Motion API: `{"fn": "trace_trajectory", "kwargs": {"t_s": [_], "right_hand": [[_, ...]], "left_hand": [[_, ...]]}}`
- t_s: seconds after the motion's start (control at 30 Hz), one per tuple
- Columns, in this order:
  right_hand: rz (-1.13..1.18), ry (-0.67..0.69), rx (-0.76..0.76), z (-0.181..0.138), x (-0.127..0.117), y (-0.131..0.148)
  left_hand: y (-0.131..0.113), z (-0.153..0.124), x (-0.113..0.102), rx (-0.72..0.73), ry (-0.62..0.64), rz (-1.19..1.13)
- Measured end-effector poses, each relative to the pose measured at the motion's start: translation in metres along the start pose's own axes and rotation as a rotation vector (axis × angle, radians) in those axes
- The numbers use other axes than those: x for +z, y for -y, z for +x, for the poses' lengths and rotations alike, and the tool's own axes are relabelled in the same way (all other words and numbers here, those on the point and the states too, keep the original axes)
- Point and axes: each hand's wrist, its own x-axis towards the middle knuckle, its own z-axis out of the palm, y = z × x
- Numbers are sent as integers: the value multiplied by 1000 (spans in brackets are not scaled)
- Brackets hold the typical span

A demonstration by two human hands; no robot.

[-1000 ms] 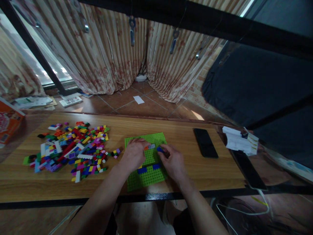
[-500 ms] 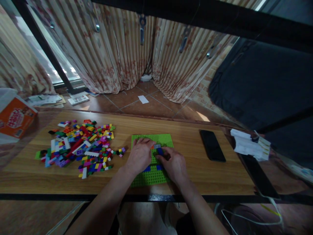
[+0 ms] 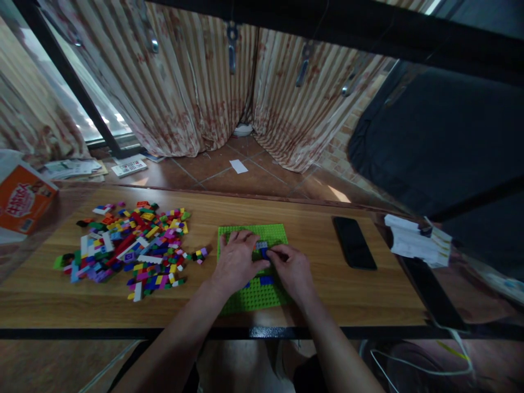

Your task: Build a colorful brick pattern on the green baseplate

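A green studded baseplate (image 3: pixel 254 299) lies under both hands near the table's front edge. My left hand (image 3: pixel 236 256) rests over its left half, fingers spread and thumb stretched toward the middle. My right hand (image 3: pixel 291 268) pinches a small blue brick (image 3: pixel 264 252) between thumb and fingertips, at plate level; whether it is pressed onto the studs cannot be made out. Grey bricks (image 3: pixel 261 245) sit just behind it, beside my left fingertips. Closer to me, another blue brick (image 3: pixel 266 280) is on the plate. My left hand hides part of the plate.
Left on the wooden table (image 3: pixel 311 295) spreads a pile of mixed coloured bricks (image 3: pixel 135 245), with a small cluster (image 3: pixel 200 255) nearer the plate. A black phone (image 3: pixel 354 243) lies to the right. Papers (image 3: pixel 415 240) and a dark device (image 3: pixel 434 292) are at the right end.
My left thumb has stretched out toward the blue brick. My right fingers have closed in around that brick and cover more of it. The view has shifted slightly.
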Motion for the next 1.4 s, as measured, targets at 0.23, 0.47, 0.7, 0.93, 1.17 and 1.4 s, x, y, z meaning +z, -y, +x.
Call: {"fn": "trace_trajectory", "kwargs": {"t_s": [0.23,0.47,0.7,0.93,1.17,1.4], "right_hand": [[-23,-7,64,3,-3,7],[-17,8,84,6,-2,6],[-18,40,116,12,-3,5],[-57,72,132,14,-3,6],[-35,43,67,10,-2,3],[179,-82,74,8,-10,-6]], "left_hand": [[-4,4,6,-25,-24,24],[-2,5,10,-16,-55,6],[-2,8,10,-49,-38,-31],[-1,11,10,-49,-27,-69],[-1,9,6,-32,-29,-72],[15,5,-10,21,-81,-324]]}}
